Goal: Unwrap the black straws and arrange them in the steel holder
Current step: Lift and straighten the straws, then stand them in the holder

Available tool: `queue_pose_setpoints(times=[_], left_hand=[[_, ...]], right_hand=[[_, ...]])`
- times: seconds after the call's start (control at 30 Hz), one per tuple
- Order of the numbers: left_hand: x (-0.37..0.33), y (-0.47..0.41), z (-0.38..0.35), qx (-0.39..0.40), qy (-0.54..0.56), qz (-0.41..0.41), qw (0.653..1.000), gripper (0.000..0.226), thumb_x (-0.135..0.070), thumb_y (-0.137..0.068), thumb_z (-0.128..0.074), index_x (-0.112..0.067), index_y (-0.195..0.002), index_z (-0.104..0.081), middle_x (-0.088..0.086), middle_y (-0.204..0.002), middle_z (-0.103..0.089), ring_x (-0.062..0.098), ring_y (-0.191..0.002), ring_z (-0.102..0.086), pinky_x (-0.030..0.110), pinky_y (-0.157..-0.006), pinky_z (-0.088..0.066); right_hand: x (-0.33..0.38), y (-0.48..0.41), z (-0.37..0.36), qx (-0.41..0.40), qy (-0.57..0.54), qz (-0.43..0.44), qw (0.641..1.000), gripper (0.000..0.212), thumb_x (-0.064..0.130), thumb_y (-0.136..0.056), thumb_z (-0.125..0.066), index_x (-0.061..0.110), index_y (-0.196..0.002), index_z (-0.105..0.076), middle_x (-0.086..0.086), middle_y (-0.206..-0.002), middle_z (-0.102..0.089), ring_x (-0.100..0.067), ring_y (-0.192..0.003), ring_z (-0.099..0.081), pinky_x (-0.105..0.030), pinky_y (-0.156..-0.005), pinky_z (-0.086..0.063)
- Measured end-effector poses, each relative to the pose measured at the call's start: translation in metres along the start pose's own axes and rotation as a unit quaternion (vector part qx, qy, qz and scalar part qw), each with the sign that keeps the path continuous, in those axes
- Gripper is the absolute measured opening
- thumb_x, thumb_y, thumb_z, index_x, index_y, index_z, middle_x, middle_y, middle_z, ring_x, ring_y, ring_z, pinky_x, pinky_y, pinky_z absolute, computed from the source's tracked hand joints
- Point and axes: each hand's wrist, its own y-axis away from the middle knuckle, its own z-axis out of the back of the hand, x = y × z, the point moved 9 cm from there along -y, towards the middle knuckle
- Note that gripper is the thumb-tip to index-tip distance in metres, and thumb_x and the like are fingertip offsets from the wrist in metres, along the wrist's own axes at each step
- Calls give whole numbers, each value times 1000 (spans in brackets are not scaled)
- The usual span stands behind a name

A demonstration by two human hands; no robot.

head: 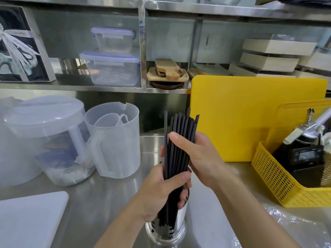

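A bundle of black straws point(180, 126) stands upright with its lower ends inside the perforated steel holder point(180, 219) on the steel counter. My left hand point(161, 192) wraps the bundle low, just above the holder's rim, and hides most of the rim. My right hand point(198, 158) grips the same bundle higher up from the right, thumb across the front. The straw tips fan out unevenly above my right hand. A crumpled clear plastic wrapper point(293, 228) lies on the counter at the lower right.
Translucent pitcher point(116, 140) and lidded container point(46, 133) stand at left. A white board point(26, 219) lies at lower left. A yellow cutting board point(250, 115) leans behind; a yellow basket point(279, 181) with tools sits at right. Shelves above hold boxes.
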Motion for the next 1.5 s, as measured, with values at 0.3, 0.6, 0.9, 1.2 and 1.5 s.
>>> queue_pose_setpoints(times=[0.3, 0.6, 0.9, 1.2, 1.5], left_hand=[[8, 0, 3, 36, 9, -26, 999, 8, -13, -80, -60, -6, -81, -62, 8, -60, -59, 21, -49, -52, 28, -51, -45], [9, 2, 1, 52, 35, -45, 997, 11, -19, -76, -67, -19, -87, -65, 20, -79, -59, 24, -48, -47, 29, -49, -43], [8, 6, 1, 49, 52, -50, 996, 18, -7, -81, -57, -19, -87, -68, 10, -81, -66, 22, -58, -59, 29, -50, -49], [17, 7, 2, 15, 58, -20, 998, 12, -7, -74, -62, -1, -85, -61, 8, -63, -65, 20, -48, -57, 28, -45, -48], [18, 6, 8, 1, 73, -18, 997, 13, -6, -75, -62, -8, -87, -66, 13, -74, -68, 21, -52, -61, 29, -45, -49]], right_hand=[[0, 7, -3, -45, -93, 15, 995, 29, 28, -80, -53, 6, -97, -61, -18, -90, -73, -27, -74, -72, -23, -49, -53], [1, 9, 13, -111, -15, 19, 994, 11, 11, -85, -62, 12, -74, -59, -1, -62, -63, -15, -49, -60, -12, -32, -38], [-4, 8, 15, -118, -11, 12, 993, 7, 19, -76, -70, 18, -74, -63, -3, -69, -67, -26, -65, -66, -17, -38, -44], [-12, 6, 8, -84, 13, -3, 996, 25, 34, -81, -59, 9, -83, -64, -11, -80, -70, -25, -74, -68, -30, -59, -56], [-19, 5, 9, -54, 15, -12, 998, 12, 20, -74, -69, 15, -84, -65, 3, -71, -69, -16, -71, -68, -27, -59, -55]])
